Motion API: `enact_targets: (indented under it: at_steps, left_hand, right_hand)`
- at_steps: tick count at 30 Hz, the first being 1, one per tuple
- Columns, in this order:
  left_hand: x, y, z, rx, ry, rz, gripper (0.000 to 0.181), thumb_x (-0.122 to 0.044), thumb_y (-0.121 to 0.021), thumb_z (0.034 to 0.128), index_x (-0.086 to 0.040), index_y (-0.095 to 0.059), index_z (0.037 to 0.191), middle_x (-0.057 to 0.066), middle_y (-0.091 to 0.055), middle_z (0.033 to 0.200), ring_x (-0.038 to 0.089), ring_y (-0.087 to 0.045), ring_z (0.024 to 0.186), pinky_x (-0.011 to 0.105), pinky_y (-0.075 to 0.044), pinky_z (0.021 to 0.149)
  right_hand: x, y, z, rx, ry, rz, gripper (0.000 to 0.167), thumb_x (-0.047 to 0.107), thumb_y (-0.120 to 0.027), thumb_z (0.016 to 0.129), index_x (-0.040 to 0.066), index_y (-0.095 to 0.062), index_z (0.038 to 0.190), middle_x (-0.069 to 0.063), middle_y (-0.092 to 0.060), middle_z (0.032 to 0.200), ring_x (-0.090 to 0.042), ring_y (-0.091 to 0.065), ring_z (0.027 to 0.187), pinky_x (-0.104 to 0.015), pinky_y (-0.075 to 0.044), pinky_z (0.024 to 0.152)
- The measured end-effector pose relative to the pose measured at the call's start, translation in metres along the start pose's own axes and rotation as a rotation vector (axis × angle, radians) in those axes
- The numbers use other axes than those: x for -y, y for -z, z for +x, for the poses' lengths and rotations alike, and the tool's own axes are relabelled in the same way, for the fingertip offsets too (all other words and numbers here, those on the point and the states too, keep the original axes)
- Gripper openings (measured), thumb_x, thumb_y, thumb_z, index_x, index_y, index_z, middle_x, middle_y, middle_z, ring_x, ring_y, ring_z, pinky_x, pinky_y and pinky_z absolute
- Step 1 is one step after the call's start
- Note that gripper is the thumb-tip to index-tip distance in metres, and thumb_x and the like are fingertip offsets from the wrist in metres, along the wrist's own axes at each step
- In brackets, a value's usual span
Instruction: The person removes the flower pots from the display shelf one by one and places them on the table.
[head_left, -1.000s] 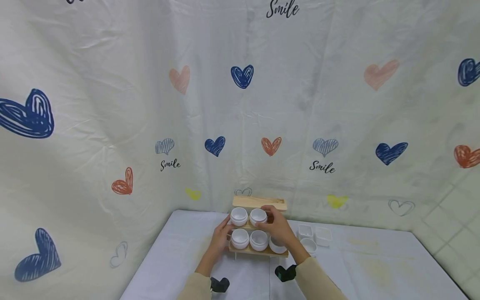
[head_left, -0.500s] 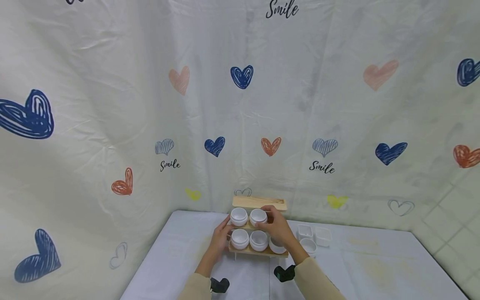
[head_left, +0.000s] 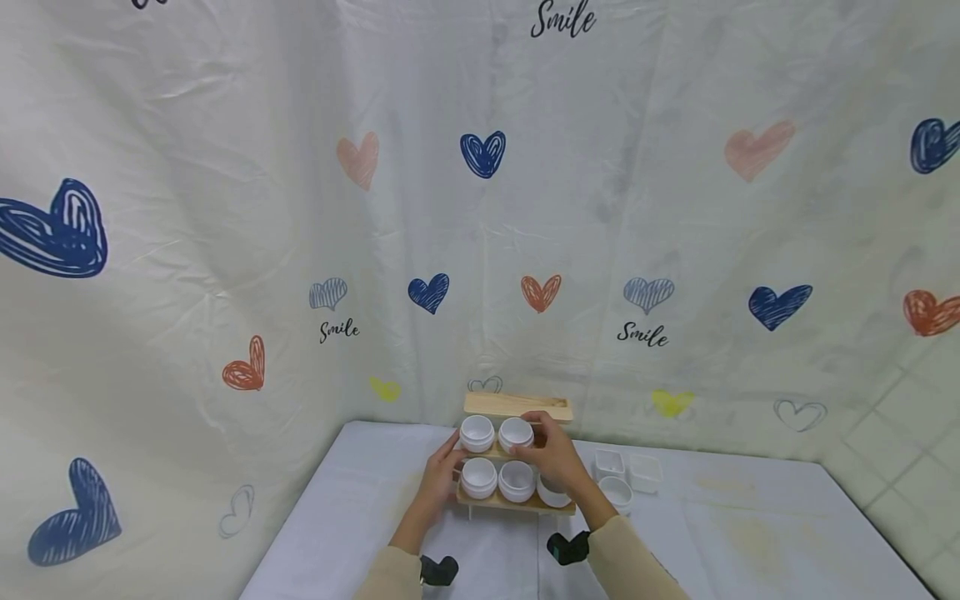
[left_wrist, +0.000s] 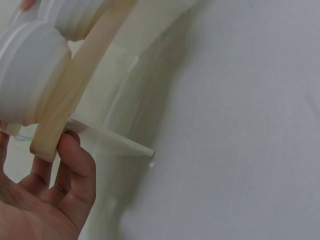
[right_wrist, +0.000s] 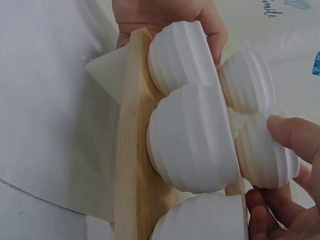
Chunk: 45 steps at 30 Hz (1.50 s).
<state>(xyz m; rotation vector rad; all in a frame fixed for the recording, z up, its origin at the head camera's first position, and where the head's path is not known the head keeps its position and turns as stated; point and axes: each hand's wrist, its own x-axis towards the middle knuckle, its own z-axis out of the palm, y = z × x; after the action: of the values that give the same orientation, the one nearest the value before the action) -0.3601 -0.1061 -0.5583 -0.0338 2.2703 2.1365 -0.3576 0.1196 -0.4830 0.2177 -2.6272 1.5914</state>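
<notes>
A tiered wooden stand (head_left: 498,502) holds white cups, three on the front tier and two on the middle one; its top tier (head_left: 517,406) bears none. My left hand (head_left: 437,483) grips the stand's left end; in the left wrist view, the fingers of that hand (left_wrist: 55,195) curl at the end of the wooden board (left_wrist: 75,80) beside a white leg. With thumb and fingers, my right hand (head_left: 557,457) holds the right cup of the middle tier (head_left: 516,434). The right wrist view shows the thumb of the right hand (right_wrist: 295,175) on that cup (right_wrist: 265,150).
To the right of the stand, a round white cup (head_left: 617,493) and two square clear or white containers (head_left: 609,463) stand on the white-covered table (head_left: 735,517). A cloth printed with hearts (head_left: 480,233) hangs behind the table.
</notes>
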Motion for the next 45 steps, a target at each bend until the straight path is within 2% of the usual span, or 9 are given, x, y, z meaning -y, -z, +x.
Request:
enact_targets:
  at_steps: [5, 14, 21, 27, 34, 45]
  left_hand:
    - [-0.002, 0.0, -0.003, 0.001, -0.009, 0.002, 0.062, -0.036, -0.054, 0.1, -0.022, -0.039, 0.159, 0.012, -0.063, 0.109, 0.02, -0.053, 0.092, 0.031, -0.047, 0.068]
    - [0.002, 0.0, 0.002, 0.009, 0.007, -0.011, 0.062, -0.036, -0.054, 0.0989, -0.024, -0.04, 0.158, 0.011, -0.063, 0.107, 0.02, -0.054, 0.093, 0.032, -0.048, 0.068]
    - [0.004, 0.001, 0.003, 0.018, 0.0, -0.006, 0.063, -0.037, -0.054, 0.0991, -0.024, -0.04, 0.159, 0.011, -0.063, 0.107, 0.02, -0.054, 0.093, 0.031, -0.049, 0.067]
    - [0.004, 0.001, 0.003, 0.015, -0.002, -0.008, 0.063, -0.038, -0.055, 0.0986, -0.024, -0.041, 0.158, 0.01, -0.063, 0.105, 0.02, -0.054, 0.092, 0.031, -0.048, 0.068]
    - [0.004, 0.0, 0.004, 0.01, -0.006, -0.008, 0.063, -0.038, -0.056, 0.0989, -0.024, -0.04, 0.158, 0.01, -0.063, 0.105, 0.019, -0.054, 0.092, 0.031, -0.047, 0.07]
    - [0.003, 0.0, 0.003, 0.001, -0.02, 0.01, 0.062, -0.035, -0.053, 0.1009, -0.021, -0.038, 0.159, 0.01, -0.065, 0.107, 0.019, -0.054, 0.091, 0.032, -0.045, 0.073]
  right_hand:
    - [0.001, 0.001, -0.002, 0.0, 0.008, -0.001, 0.057, 0.017, -0.084, 0.083, 0.013, -0.057, 0.133, -0.015, -0.067, 0.129, -0.026, -0.064, 0.113, -0.045, -0.053, 0.097]
    - [0.0, -0.001, -0.003, -0.01, 0.021, -0.006, 0.056, 0.016, -0.084, 0.084, 0.014, -0.057, 0.134, -0.015, -0.066, 0.131, -0.027, -0.063, 0.116, -0.048, -0.052, 0.101]
    - [0.0, 0.0, -0.004, -0.014, 0.029, -0.005, 0.061, 0.017, -0.084, 0.084, 0.011, -0.055, 0.137, -0.018, -0.065, 0.133, -0.026, -0.063, 0.113, -0.047, -0.052, 0.1]
    - [0.0, -0.001, -0.005, -0.028, 0.027, -0.002, 0.06, 0.017, -0.084, 0.083, 0.013, -0.057, 0.136, -0.014, -0.066, 0.132, -0.025, -0.063, 0.113, -0.046, -0.052, 0.1]
    - [0.003, 0.001, -0.009, -0.049, 0.027, 0.027, 0.06, 0.018, -0.085, 0.083, 0.015, -0.057, 0.136, -0.014, -0.066, 0.131, -0.027, -0.062, 0.115, -0.049, -0.051, 0.102]
    - [0.003, 0.007, -0.014, -0.064, 0.01, 0.095, 0.064, 0.021, -0.086, 0.082, 0.018, -0.056, 0.137, -0.013, -0.064, 0.134, -0.03, -0.063, 0.117, -0.048, -0.055, 0.097]
